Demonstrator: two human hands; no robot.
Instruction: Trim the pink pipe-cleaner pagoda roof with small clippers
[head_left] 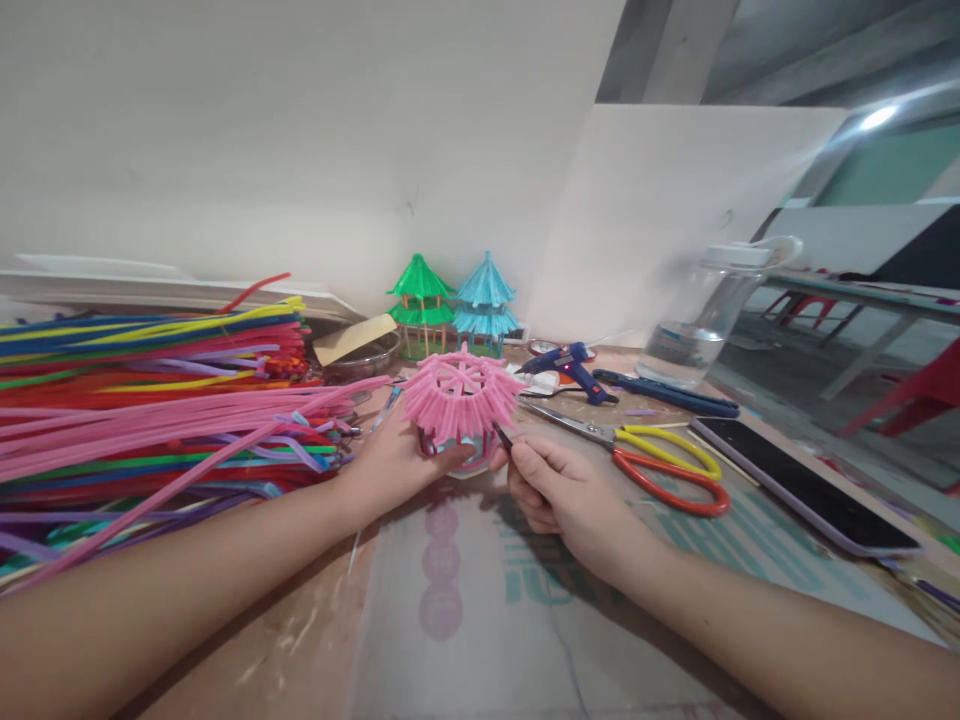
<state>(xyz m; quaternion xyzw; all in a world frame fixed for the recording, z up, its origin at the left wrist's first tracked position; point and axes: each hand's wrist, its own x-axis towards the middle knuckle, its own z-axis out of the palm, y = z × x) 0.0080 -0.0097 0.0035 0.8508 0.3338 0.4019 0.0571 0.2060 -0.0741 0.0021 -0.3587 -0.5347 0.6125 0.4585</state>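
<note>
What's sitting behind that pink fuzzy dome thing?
Behind the pink dome stand a green pavilion model and a blue one against the wall. The dome hides part of their bases.

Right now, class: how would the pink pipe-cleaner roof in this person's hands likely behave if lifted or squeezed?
The pink pipe-cleaner roof is probably very light: the left hand steadies it with a loose grip. Its open, fuzzy spokes suggest it would bend or crush if squeezed. It seems unlikely to slip, given that texture.

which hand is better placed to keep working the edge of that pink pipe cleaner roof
Probably the right hand: it pinches a thin dark tool whose tip meets the pink roof rim. The left hand is occupied cupping the roof underneath.
</note>
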